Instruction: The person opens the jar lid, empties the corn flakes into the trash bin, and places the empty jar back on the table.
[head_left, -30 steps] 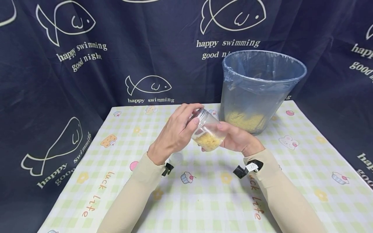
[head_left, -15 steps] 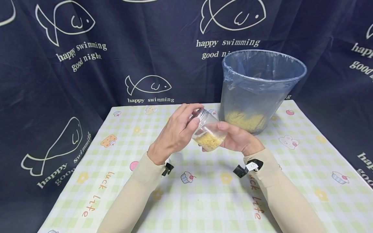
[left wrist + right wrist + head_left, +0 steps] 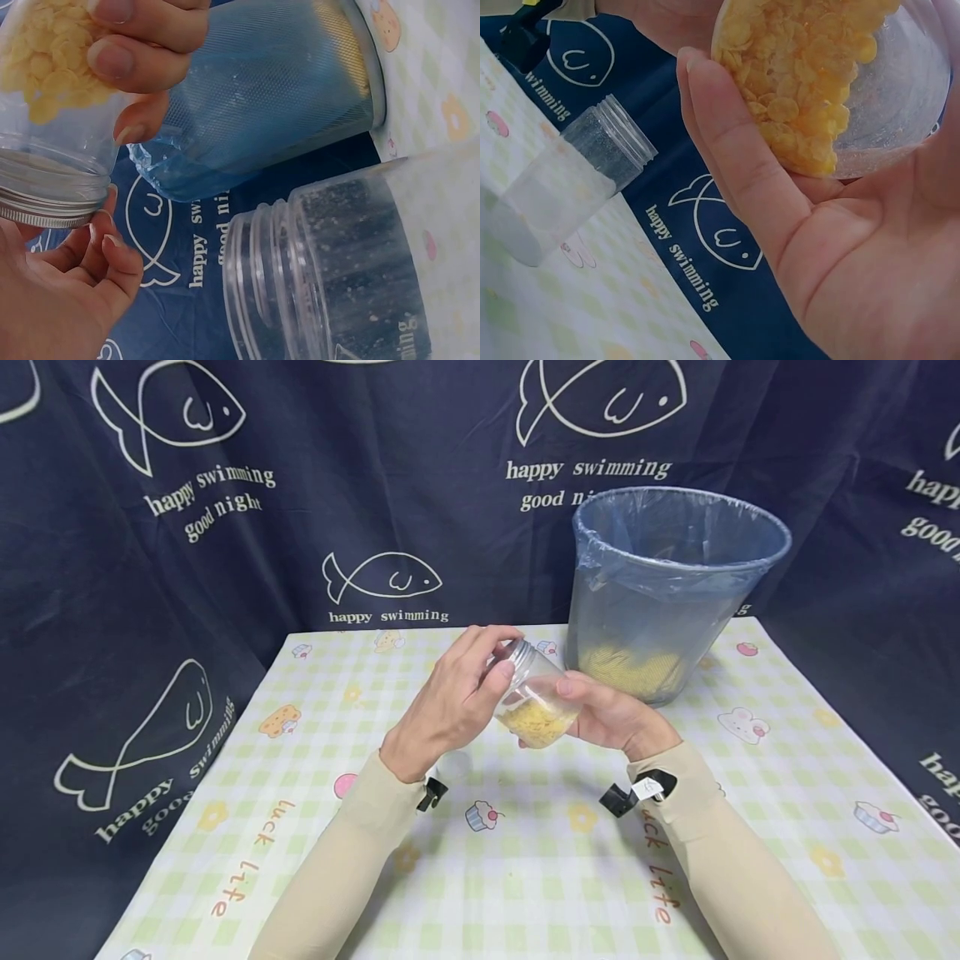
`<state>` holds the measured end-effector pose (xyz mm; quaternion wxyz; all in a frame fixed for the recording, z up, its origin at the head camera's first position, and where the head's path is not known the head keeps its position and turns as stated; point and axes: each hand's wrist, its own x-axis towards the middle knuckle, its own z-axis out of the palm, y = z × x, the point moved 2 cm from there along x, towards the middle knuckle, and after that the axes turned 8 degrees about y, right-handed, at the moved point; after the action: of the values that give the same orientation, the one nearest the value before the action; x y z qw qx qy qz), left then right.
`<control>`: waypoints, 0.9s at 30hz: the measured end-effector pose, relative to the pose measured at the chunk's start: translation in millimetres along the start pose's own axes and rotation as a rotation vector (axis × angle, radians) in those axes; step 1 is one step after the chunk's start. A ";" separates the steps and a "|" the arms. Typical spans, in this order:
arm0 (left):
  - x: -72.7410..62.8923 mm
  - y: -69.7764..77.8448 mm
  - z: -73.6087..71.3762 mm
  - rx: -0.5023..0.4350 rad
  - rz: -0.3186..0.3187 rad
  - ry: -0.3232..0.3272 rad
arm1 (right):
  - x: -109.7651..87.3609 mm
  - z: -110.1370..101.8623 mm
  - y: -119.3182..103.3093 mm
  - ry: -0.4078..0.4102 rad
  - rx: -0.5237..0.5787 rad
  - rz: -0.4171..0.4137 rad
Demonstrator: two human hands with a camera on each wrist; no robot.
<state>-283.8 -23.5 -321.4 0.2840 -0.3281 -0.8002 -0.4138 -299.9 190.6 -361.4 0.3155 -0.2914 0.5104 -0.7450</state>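
Observation:
A clear jar [image 3: 536,693], part filled with small yellow flakes [image 3: 787,82], is held tilted above the table by both hands. My left hand [image 3: 450,697] has its fingers and thumb curled around the silver screw lid [image 3: 56,202]. With my right hand [image 3: 615,714], I grip the jar's body, thumb on the near side and fingertips [image 3: 112,60] around the far side. Behind my left hand, a second clear jar [image 3: 352,270] stands with a bare threaded mouth and specks on its wall; the head view mostly hides it.
At the back right stands a tall mesh bin [image 3: 637,618] with a blue plastic liner [image 3: 675,556] folded over its rim. A checked cloth covers the table [image 3: 510,893]. Behind it hangs a dark blue curtain [image 3: 450,468] printed with fish.

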 end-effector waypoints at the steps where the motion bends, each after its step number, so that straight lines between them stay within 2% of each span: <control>1: -0.1 -0.3 0.1 -0.001 -0.004 -0.001 | 0.1 0.3 -0.4 0.001 -0.003 -0.001; 9: -0.3 -2.0 0.3 0.003 -0.011 0.003 | 1.4 4.1 -6.6 0.002 -0.103 -0.027; 27: 0.8 -1.9 -0.1 0.026 -0.019 0.016 | -2.6 13.2 -15.0 0.167 -0.322 0.001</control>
<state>-285.7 -24.2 -321.7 0.2906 -0.3133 -0.8065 -0.4087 -290.9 189.2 -343.5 0.2217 -0.2750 0.6476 -0.6751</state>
